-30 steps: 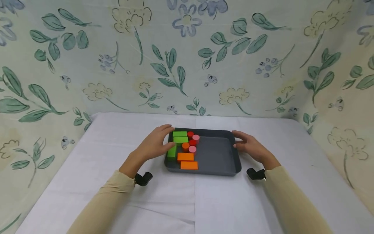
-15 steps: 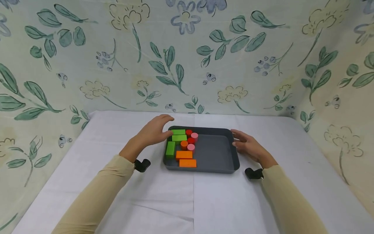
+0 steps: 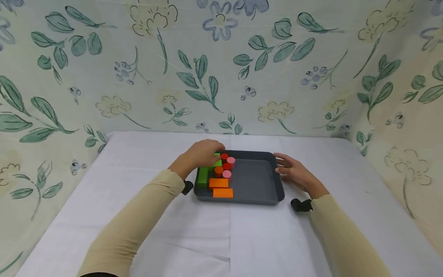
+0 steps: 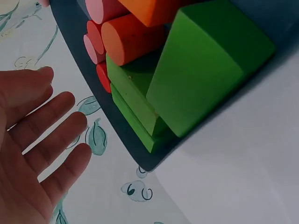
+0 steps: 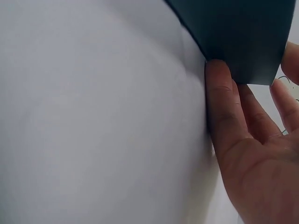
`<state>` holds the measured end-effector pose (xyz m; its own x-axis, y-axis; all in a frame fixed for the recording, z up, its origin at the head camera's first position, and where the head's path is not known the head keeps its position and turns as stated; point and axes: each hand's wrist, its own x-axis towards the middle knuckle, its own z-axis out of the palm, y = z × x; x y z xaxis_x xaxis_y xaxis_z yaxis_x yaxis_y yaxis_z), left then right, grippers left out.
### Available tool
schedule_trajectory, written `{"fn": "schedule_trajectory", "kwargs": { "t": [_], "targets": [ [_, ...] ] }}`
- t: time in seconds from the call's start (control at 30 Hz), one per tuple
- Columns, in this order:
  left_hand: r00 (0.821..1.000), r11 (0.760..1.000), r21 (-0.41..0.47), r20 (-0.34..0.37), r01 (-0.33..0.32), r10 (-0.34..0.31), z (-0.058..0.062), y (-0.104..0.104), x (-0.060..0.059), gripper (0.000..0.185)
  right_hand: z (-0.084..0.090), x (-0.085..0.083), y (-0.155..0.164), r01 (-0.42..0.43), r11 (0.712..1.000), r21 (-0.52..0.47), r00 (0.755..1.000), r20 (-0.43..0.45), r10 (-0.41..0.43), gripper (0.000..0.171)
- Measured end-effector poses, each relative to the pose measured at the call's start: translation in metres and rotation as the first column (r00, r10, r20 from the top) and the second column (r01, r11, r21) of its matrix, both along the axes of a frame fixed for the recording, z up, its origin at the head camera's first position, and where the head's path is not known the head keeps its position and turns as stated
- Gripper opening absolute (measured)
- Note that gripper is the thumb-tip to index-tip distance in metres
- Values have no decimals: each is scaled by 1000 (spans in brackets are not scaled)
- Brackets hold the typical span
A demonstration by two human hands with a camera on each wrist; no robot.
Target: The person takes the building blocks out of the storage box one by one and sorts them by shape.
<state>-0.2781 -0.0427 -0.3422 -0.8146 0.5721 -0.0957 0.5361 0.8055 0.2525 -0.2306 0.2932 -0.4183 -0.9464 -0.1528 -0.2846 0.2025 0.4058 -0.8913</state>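
Note:
A dark grey tray sits mid-table. Its left part holds green blocks, two orange blocks, an orange cylinder, and red and pink cylinders. My left hand hovers over the back green blocks, covering them. In the left wrist view the left hand shows straight fingers that hold nothing, beside the green blocks and the tray. My right hand lies at the tray's right rim. Its thumb touches the tray.
A white cloth covers the table. Floral fabric walls close off the back and both sides. The tray's right half holds no blocks.
My left hand has moved right, from beside the tray's left rim to above the back green blocks. The right hand has stayed by the right rim.

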Motion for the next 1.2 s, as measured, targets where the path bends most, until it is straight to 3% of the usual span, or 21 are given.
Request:
{"fn": "schedule_trajectory", "kwargs": {
  "t": [0.27,0.5,0.67,0.8,0.9,1.0,1.1,1.2],
  "targets": [
    [999,1000,-11,44,17,-17,-13,25,-11,37,3,0,-1,1,1000,-9,1000,27,0,74],
    [999,998,-51,43,-23,26,-22,43,-16,29,4,-1,0,-9,1000,-13,999,41,9,75],
    [998,987,-149,-26,-56,53,-27,51,-14,21,3,-2,2,-22,1000,-6,999,41,22,74],
    [993,970,-218,-74,-105,91,-27,56,-11,26,3,-2,2,-46,999,-9,999,25,46,75],
    [992,966,-238,-91,-103,83,-29,59,-9,29,1,-2,4,-53,998,-15,998,26,54,75],
    [989,973,-202,-124,-107,82,-33,61,-7,25,-1,0,5,-67,998,-16,997,28,67,76],
    [985,987,-109,-139,-122,106,-31,61,-6,24,-1,0,5,-83,996,-15,996,21,83,76],
    [986,990,23,-94,-139,140,-25,59,-4,26,-1,-1,6,-80,997,-19,996,24,81,76]
  ]
}}
